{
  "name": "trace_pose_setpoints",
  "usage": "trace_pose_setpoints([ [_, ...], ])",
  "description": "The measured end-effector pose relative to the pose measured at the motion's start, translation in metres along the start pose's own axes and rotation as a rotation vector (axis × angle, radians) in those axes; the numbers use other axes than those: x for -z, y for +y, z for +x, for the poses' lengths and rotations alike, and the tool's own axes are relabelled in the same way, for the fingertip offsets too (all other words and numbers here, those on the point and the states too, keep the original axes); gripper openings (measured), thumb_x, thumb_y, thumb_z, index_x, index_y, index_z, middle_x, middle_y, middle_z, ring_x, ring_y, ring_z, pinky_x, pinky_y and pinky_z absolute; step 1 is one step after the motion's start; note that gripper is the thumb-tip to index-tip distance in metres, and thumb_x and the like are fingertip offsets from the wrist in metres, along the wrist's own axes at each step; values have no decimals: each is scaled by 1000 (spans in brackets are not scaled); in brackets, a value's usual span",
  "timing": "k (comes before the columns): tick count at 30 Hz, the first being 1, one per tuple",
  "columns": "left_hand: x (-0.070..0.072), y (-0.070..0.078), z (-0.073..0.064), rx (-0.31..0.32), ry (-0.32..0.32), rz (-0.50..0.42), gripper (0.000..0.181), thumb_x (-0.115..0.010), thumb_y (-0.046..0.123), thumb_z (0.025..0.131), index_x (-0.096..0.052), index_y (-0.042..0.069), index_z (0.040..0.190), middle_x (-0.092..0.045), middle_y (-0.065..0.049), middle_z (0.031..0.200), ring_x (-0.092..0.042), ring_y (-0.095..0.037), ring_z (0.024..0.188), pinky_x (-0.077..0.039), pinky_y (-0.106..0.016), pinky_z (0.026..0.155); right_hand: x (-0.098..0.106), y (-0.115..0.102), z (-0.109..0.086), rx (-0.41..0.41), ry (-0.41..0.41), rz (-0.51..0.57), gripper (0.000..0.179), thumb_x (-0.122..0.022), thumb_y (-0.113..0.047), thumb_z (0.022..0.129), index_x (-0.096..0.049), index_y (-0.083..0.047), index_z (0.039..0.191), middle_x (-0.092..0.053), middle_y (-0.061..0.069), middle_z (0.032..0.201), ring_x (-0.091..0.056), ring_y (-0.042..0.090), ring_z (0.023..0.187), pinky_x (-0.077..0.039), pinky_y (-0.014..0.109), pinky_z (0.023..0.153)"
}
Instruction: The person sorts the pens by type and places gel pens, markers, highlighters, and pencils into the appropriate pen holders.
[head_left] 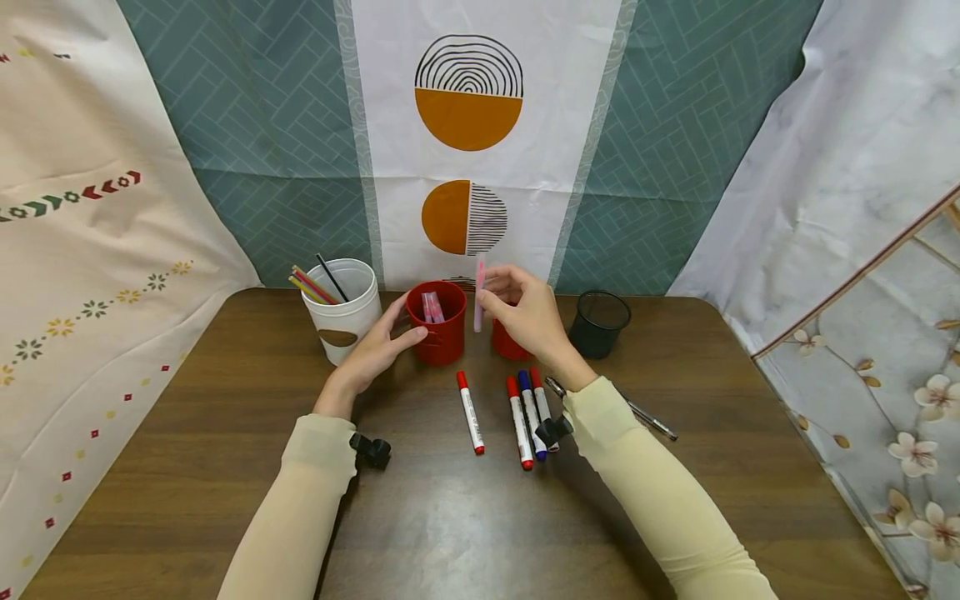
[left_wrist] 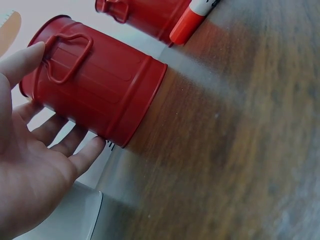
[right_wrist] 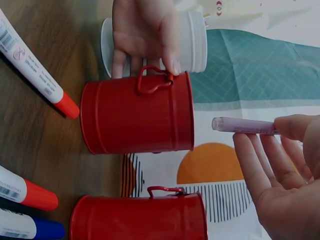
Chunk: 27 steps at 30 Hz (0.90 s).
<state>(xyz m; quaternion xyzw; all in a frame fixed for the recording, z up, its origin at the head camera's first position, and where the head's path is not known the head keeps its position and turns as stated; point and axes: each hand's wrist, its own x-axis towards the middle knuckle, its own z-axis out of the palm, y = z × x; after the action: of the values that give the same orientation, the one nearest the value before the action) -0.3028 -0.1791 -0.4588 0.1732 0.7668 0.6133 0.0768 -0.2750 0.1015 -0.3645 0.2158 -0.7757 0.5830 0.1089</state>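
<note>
My left hand [head_left: 375,343] holds a small red metal bucket [head_left: 441,348] by its side, the thumb at its wire handle [left_wrist: 65,59] and the fingers behind. Inside the bucket stand several pink pens [head_left: 432,307]. My right hand [head_left: 527,312] pinches a slim pink pen [right_wrist: 247,125] between thumb and fingers. In the head view this pen is upright, just right of the bucket and apart from it. A second red bucket [head_left: 508,344] stands below the right hand, which partly hides it.
Left of the hands stands a white bucket [head_left: 351,315] holding several pencils [head_left: 311,286]. A black mesh cup [head_left: 597,329] is at the right. On the table lie a red marker [head_left: 471,414], a group of red and blue markers [head_left: 530,417], and a dark pen [head_left: 651,419] partly under the right arm.
</note>
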Motion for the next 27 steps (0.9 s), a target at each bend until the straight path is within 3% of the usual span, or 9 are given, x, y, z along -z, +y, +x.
trace_pose_setpoints([
  [3,0,1,0,4,2,3,79,-64,30,105,-21,23,171,-30,-10,172,-24,-34,159,-21,-61,128,0,1,5,-15,3,23,26,-75,-8,99,-69,-2,124,-75,16,106,-74,43,86,-65,50,79],
  [7,0,1,-1,7,5,7,80,-65,30,105,-21,23,171,-29,-10,172,-23,-34,159,-20,-61,129,-1,1,10,-30,3,35,28,-75,-11,100,-68,-3,125,-74,16,110,-75,37,89,-65,42,81],
  [10,0,0,-1,10,4,6,80,-64,31,105,-21,24,171,-29,-10,173,-23,-34,159,-21,-62,128,-2,1,14,-31,0,43,28,-75,-12,100,-67,-4,126,-73,16,111,-74,40,92,-65,38,82],
  [16,0,0,-1,16,0,-1,80,-64,32,104,-20,25,171,-29,-9,173,-23,-34,159,-21,-62,128,-5,0,21,-7,-7,48,30,-76,-12,100,-67,-3,127,-73,17,112,-72,46,96,-65,43,85],
  [21,0,1,-1,19,-2,-2,81,-65,34,104,-20,25,171,-28,-9,173,-22,-34,160,-20,-63,128,-12,0,28,9,-8,47,31,-75,-12,100,-66,-3,128,-72,17,112,-72,41,95,-65,47,85],
  [27,1,-1,2,-6,-5,-1,77,-64,31,106,-22,25,171,-32,-10,171,-26,-34,158,-23,-61,128,-22,-1,37,25,-3,35,29,-74,-10,100,-66,-3,127,-73,15,109,-76,31,90,-65,37,80],
])
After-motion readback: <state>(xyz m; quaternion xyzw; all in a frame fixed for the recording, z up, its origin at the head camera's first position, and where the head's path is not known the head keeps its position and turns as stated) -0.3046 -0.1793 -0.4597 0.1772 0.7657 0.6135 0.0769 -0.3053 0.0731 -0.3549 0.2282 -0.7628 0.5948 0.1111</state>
